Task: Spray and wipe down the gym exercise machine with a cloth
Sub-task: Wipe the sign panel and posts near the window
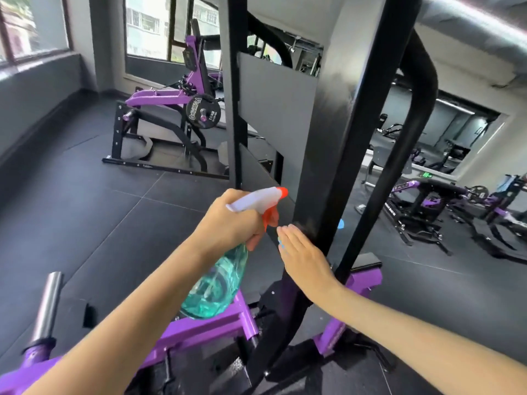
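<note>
wiping step judged in hand. the spray bottle (216, 283) is gripped by the left hand (228, 223). a blue cloth (281, 244), mostly hidden, is pressed against the black upright (328, 181) of the exercise machine (362, 279) by the flat, straight-fingered right hand (305, 258). next, a firm stroke along the upright is called for.

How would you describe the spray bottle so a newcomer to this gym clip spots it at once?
Start at the tall black machine upright in the middle of the view. Just left of its lower part, the left hand grips the spray bottle by the neck. It alone is see-through teal, with a white head and orange nozzle and trigger.
</note>
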Demonstrator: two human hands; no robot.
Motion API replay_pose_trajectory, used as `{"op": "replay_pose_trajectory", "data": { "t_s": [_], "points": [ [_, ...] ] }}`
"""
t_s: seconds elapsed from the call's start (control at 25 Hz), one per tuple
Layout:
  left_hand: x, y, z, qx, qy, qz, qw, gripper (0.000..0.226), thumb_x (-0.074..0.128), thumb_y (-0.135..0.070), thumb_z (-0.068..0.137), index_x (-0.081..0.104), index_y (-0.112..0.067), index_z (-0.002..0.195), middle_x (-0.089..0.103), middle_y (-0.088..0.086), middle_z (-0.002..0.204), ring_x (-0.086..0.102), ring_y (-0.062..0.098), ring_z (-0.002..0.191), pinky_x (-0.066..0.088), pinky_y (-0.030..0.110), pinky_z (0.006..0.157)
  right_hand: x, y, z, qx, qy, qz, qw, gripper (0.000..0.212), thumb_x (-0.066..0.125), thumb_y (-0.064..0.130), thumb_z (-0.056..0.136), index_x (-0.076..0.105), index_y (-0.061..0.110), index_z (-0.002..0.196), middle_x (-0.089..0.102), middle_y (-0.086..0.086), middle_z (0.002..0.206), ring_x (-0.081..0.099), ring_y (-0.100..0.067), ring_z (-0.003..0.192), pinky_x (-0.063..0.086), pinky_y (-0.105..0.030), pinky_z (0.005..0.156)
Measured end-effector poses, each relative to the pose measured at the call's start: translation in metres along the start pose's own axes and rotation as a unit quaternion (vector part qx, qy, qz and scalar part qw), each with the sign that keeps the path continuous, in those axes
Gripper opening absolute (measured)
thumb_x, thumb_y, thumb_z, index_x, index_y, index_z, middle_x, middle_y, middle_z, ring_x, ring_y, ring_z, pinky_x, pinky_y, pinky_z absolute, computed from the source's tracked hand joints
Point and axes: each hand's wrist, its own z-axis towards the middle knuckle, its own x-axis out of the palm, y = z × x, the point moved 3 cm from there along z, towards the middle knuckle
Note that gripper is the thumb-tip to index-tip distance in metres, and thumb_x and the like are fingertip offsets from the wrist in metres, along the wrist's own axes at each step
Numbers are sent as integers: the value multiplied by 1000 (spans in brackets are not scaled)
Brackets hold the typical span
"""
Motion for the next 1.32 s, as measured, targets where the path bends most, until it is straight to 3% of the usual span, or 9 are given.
{"op": "replay_pose_trajectory", "data": {
  "t_s": [0.2,0.36,0.52,0.6,0.72,0.8,1.0,1.12,1.32],
  "points": [
    [26,-2,14,-36,2,-22,999,30,50,-29,65,59,0,64,49,8,46,48,14,57,37,25,63,-33,-20,-2,-4,-23,-13,1000,51,57,26,91,48,5,136,43,-14,145,34,-33,138,13,-44,119],
    [14,7,8,15,-20,-41,999,41,48,-21,55,61,10,78,58,30,73,48,16,56,36,28,60,-70,-106,43,229,-191,2,954,49,48,17,91,43,2,138,45,-13,143,39,-29,134,15,-43,119],
    [-2,15,4,25,-53,-74,996,37,51,-29,70,66,3,81,61,33,81,50,12,54,38,32,68,-1,12,0,-101,104,-82,986,59,59,23,90,38,3,143,27,-25,151,17,-48,139,-7,-67,110],
    [-8,14,-2,28,-59,-62,996,41,49,-29,65,63,8,77,63,28,80,50,7,51,37,29,67,7,36,-4,-124,155,-127,972,54,59,26,91,45,9,140,28,-19,152,17,-43,140,-18,-65,106],
    [-9,22,-2,16,-62,-51,997,32,47,-22,55,61,4,67,65,22,77,56,12,64,38,25,66,-46,-53,34,109,-171,-66,977,45,30,12,94,54,14,132,46,-7,144,38,-26,136,9,-44,119],
    [-5,31,-2,-2,-61,-48,997,29,47,-20,56,61,3,68,65,25,82,55,21,68,38,28,65,-52,-90,35,205,-235,-31,950,45,30,8,95,44,3,138,44,-11,145,39,-29,135,10,-43,118],
    [0,22,-14,9,-54,-69,996,40,48,-26,66,62,8,79,63,27,86,46,13,53,35,30,63,29,48,-28,-92,98,-52,990,53,66,26,87,53,6,134,41,-17,145,28,-40,136,-20,-61,105],
    [1,8,-11,15,-66,-37,997,38,48,-28,59,65,0,76,65,22,85,46,14,55,36,29,61,4,6,-27,-100,-106,37,989,35,69,18,86,66,11,120,54,-7,136,44,-30,131,-1,-52,116],
    [12,-55,-23,60,-101,-46,992,37,49,-15,56,69,-5,86,64,9,78,46,13,61,38,22,54,-103,-196,-13,14,-485,117,867,43,33,-1,97,70,17,110,61,-8,128,55,-24,123,22,-37,116]
  ]
}}
